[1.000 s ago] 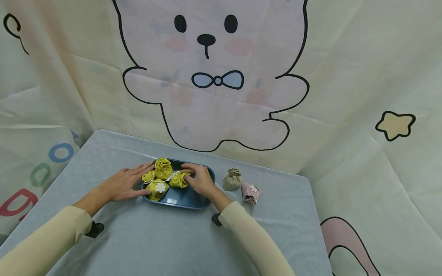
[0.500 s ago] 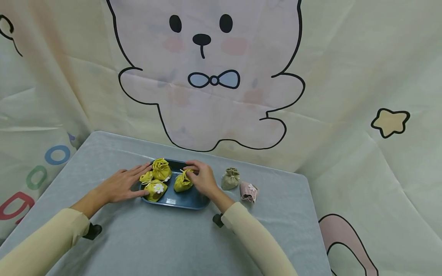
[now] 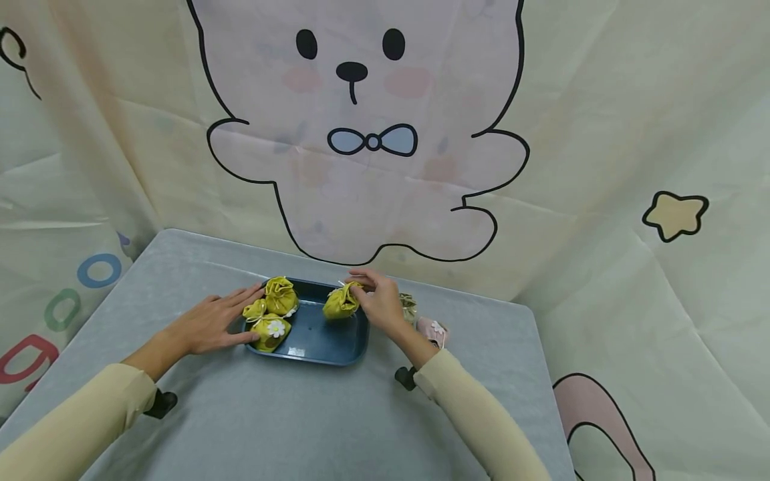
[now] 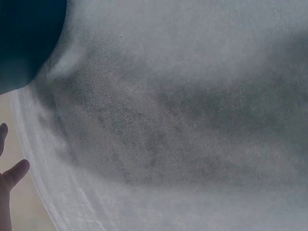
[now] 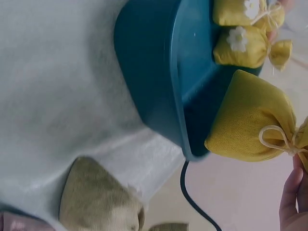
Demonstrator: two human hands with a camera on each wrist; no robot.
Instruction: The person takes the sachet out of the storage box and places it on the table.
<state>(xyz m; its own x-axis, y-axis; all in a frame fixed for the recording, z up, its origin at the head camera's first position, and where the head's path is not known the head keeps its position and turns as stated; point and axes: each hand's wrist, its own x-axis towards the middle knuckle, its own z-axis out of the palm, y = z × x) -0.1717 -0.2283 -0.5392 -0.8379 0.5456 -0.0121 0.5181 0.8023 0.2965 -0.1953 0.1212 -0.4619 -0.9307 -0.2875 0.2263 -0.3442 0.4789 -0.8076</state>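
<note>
My right hand (image 3: 381, 302) pinches the gathered neck of a yellow drawstring pouch (image 3: 341, 303), which hangs over the right end of a blue tray (image 3: 331, 353). In the right wrist view that pouch (image 5: 252, 120) shows its white cord bow close above the tray rim. At the tray's left end my left hand (image 3: 216, 321) lies with fingers spread along the rim. Two more yellow pouches, one at the back (image 3: 281, 297) and one with a white flower (image 3: 272, 332) in front, sit in the tray beside it. The left wrist view catches only some fingertips (image 4: 17, 172).
Right of the tray stand an olive-green pouch (image 3: 409, 307), partly behind my right hand, and a pink pouch (image 3: 432, 331) with a white flower. A grey-blue cloth (image 3: 271, 421) covers the table. A curtain with a cartoon bear (image 3: 373, 214) hangs right behind it.
The right hand has lifted the yellow pouch away from the other two and carried it right, toward the tray's right end. The left hand keeps its place on the tray.
</note>
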